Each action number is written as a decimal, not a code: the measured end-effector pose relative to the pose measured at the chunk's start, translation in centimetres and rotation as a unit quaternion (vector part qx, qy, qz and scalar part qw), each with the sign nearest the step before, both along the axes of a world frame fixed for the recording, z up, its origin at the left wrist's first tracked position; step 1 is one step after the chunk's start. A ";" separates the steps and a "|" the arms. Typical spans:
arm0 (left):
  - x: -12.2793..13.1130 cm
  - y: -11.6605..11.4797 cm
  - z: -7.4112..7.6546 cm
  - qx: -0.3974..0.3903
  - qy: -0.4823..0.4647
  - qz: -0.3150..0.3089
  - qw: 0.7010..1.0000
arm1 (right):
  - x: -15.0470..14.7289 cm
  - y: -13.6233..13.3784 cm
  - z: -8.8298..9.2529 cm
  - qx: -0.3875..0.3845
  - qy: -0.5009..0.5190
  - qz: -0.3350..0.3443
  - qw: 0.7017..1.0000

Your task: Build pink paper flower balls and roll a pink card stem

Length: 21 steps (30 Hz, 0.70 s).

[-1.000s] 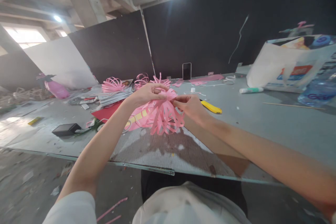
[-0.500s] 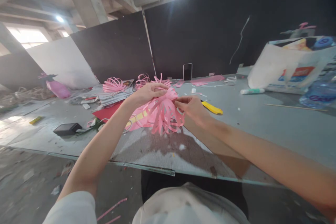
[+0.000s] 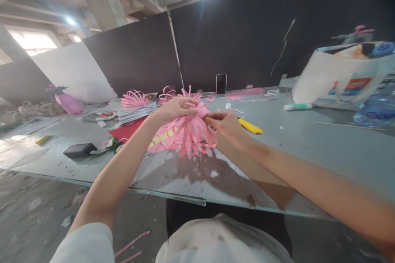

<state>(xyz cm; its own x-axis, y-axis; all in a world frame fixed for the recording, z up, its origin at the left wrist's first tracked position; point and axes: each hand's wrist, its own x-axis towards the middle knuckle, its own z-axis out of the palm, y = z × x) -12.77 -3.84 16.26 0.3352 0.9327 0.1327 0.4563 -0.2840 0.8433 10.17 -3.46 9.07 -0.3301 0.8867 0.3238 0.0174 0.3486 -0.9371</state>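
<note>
A pink paper-strip flower (image 3: 196, 135), made of many curled loops, hangs between my two hands above the table. My left hand (image 3: 177, 109) grips it from the upper left, its fingers laid over the gathered top. At the right side of that gathered part, my right hand (image 3: 222, 123) pinches the paper between thumb and fingertips. Pink paper with a yellow strip (image 3: 165, 136) lies on the table just behind and left of the flower. Just past my right hand rests a yellow-handled tool (image 3: 250, 126), its far end partly hidden.
Other looped pink paper pieces (image 3: 134, 98) sit on stacked papers at the back. A black box (image 3: 79, 151) lies to the left. A phone (image 3: 221, 84) leans on the dark partition. A white bag (image 3: 321, 82), a bottle (image 3: 378, 109) and a marker (image 3: 298, 107) stand or lie right.
Both hands keep nearly the same hold on the paper flower. The view has shifted very slightly.
</note>
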 end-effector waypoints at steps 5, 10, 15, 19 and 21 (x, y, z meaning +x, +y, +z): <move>0.1 -0.1 -0.1 0.011 -0.004 -0.003 1.000 | 0.1 -0.1 0.1 0.000 -0.002 0.007 1.000; 0.4 -0.4 0.2 0.022 0.018 0.012 1.000 | 0.2 0.1 -0.1 0.002 0.006 0.017 1.000; 0.5 -0.4 0.3 0.043 0.036 0.005 0.998 | 0.4 0.3 -0.3 0.002 0.006 0.027 1.000; 0.5 -0.6 0.4 0.040 0.037 -0.016 0.998 | 0.5 0.3 -0.2 -0.001 0.001 0.032 0.999; 0.6 -1.0 0.5 0.032 0.040 -0.022 0.998 | 0.5 0.1 -0.1 0.001 0.003 0.034 0.999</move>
